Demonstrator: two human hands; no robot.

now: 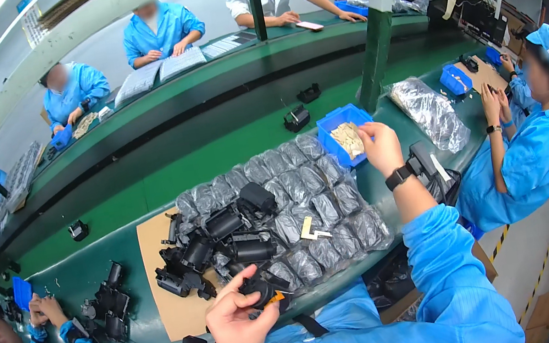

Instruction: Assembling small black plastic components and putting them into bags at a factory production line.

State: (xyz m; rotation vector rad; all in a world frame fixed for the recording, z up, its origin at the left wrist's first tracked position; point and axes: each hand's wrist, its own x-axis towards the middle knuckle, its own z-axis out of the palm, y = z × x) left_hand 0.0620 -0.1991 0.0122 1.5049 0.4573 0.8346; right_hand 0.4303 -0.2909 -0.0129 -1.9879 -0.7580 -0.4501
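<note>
My left hand (238, 324), low in the middle, grips a small black plastic part (262, 290) with an orange strip sticking out of it. Up and to the right, my right hand (384, 148) reaches over the rim of a blue bin (326, 122). Small flat beige pieces (347, 140) fill that bin. The right fingers are bent together at the pieces, and whatever is between them is hidden. Beyond my left hand lies a heap of black plastic housings (217, 241). A beige L-shaped piece (308, 228) rests on the bagged parts.
Rows of clear-bagged dark parts (324, 212) cover the bench beside a brown cardboard sheet (150, 245). A green post (375, 58) rises behind the bin. Several black units sit on the green conveyor (135, 200). Co-workers in blue are at both sides and across.
</note>
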